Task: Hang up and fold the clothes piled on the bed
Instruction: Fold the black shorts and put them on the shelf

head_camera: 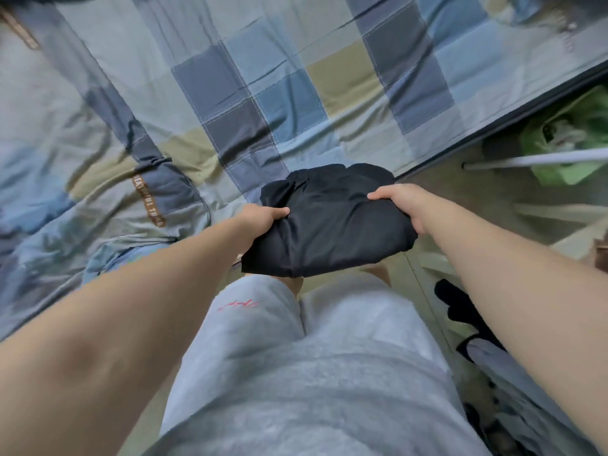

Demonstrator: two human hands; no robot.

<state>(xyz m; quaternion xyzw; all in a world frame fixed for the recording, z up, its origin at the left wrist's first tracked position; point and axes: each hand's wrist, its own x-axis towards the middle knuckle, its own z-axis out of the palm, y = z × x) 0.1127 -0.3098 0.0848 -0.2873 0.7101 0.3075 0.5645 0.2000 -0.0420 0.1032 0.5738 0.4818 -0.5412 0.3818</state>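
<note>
A folded black garment (332, 222) is held in the air over the bed's near corner, in front of my knees. My left hand (263, 218) grips its left edge, thumb on top and fingers underneath. My right hand (401, 202) grips its right edge the same way. The bed (263, 77) is covered with a blue, grey and olive checked sheet. A rumpled quilt (98, 192) of the same pattern, with a brown lettered label, lies on the left of the bed.
The bed's dark edge (493, 126) runs diagonally at the right. On the floor beyond it lie a green bag (572, 139) and a white rod (533, 161). Dark and grey clothing (487, 350) lies on the floor by my right leg.
</note>
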